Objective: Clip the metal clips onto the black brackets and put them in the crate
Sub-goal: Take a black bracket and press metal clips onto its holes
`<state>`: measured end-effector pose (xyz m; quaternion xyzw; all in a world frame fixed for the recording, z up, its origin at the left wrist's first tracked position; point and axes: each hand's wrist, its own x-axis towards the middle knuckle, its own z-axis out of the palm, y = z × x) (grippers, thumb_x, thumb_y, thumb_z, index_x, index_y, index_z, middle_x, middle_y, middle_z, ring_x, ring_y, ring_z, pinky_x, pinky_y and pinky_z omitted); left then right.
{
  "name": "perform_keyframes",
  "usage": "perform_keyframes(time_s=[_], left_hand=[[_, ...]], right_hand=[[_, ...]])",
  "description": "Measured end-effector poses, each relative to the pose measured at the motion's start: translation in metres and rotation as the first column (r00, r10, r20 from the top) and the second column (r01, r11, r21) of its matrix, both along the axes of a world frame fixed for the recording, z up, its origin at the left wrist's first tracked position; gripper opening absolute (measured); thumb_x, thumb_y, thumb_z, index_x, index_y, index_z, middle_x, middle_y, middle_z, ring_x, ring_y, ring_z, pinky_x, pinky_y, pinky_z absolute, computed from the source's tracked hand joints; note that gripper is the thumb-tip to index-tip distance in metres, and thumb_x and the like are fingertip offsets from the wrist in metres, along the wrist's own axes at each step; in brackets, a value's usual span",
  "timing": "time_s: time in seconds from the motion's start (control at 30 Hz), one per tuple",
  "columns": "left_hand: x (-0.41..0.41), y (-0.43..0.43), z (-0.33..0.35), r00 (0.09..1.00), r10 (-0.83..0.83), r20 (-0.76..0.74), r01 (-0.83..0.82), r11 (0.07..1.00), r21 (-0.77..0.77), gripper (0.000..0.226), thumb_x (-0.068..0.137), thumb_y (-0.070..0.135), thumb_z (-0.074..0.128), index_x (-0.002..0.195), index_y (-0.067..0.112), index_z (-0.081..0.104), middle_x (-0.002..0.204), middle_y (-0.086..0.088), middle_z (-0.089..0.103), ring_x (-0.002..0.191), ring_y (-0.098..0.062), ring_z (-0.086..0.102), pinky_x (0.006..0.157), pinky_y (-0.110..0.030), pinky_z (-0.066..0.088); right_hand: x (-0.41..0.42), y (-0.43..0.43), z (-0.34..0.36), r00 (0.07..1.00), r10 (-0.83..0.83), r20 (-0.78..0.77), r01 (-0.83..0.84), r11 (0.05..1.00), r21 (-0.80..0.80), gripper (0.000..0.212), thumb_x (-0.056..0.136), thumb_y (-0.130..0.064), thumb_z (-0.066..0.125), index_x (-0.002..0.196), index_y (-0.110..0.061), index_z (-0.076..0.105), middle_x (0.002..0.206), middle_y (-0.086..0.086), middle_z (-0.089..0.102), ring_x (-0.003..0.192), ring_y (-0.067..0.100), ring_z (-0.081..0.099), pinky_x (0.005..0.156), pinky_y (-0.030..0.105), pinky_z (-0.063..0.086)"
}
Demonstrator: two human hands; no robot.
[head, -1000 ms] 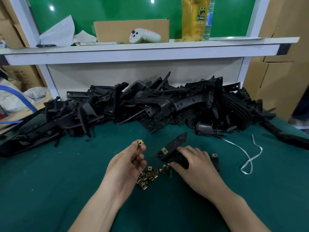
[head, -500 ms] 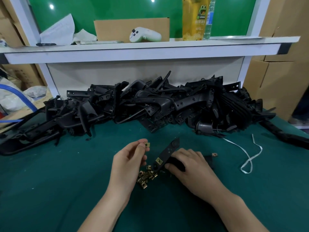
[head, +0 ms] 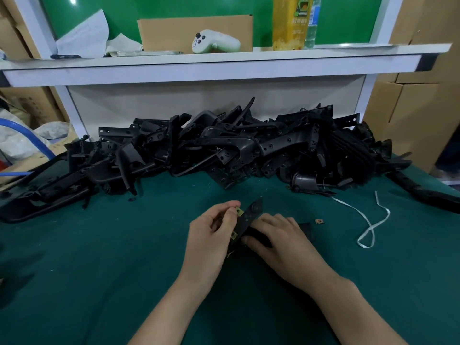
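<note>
My right hand [head: 278,240] grips a black bracket [head: 250,217] that stands on edge on the green mat, its pointed end up. A brass metal clip [head: 234,235] sits clipped on its lower left edge. My left hand [head: 211,235] pinches a second metal clip [head: 239,211] and holds it against the bracket's upper left edge. The loose pile of clips is hidden under my left hand. One stray clip [head: 319,221] lies on the mat to the right. No crate is in view.
A long heap of black brackets [head: 224,150] fills the back of the green mat [head: 99,270]. A white strap [head: 371,227] lies at right. A white shelf [head: 224,63] overhangs the heap, carrying a controller, bottle and cardboard. Cardboard boxes stand at both sides.
My left hand carried the pinched clip rightward to the bracket's edge. My right hand tilted the bracket from slanting to nearly upright. The loose clip pile is now covered.
</note>
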<state>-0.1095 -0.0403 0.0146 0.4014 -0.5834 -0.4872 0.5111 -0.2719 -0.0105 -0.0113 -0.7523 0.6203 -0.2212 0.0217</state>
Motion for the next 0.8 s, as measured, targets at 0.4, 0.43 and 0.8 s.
perform_keyframes(time_s=[0.4, 0.43, 0.8], left_hand=[[-0.0001, 0.0011, -0.0016, 0.996, 0.083, 0.037, -0.081, 0.995, -0.064, 0.017, 0.099, 0.022, 0.058, 0.104, 0.029, 0.073, 0.094, 0.022, 0.073, 0.086, 0.004, 0.067, 0.07, -0.012, 0.05], [0.0004, 0.0007, -0.0021, 0.995, 0.08, 0.058, -0.076, 0.995, -0.068, 0.017, 0.099, 0.023, 0.058, 0.104, 0.03, 0.073, 0.096, 0.022, 0.073, 0.088, 0.004, 0.067, 0.072, -0.012, 0.05], [0.0029, 0.0038, -0.008, 0.995, 0.046, 0.091, -0.039, 0.996, -0.085, 0.014, 0.097, 0.024, 0.064, 0.107, 0.03, 0.07, 0.093, 0.019, 0.073, 0.085, 0.003, 0.066, 0.073, -0.009, 0.046]], right_hand=[[0.0033, 0.0021, 0.002, 1.0, 0.01, -0.024, -0.009, 1.0, 0.025, 0.043, 0.097, -0.053, 0.032, 0.128, -0.036, 0.057, 0.115, -0.014, 0.058, 0.102, 0.012, 0.049, 0.089, 0.033, 0.034], [0.0041, 0.0022, 0.002, 1.0, 0.011, -0.025, -0.011, 1.0, 0.026, 0.042, 0.097, -0.052, 0.032, 0.127, -0.036, 0.057, 0.115, -0.014, 0.058, 0.102, 0.013, 0.049, 0.089, 0.033, 0.034], [0.0085, -0.0014, -0.0008, 1.0, -0.003, -0.009, 0.002, 1.0, -0.016, 0.036, 0.099, -0.048, 0.042, 0.128, -0.036, 0.061, 0.113, -0.013, 0.06, 0.101, 0.016, 0.051, 0.084, 0.033, 0.033]])
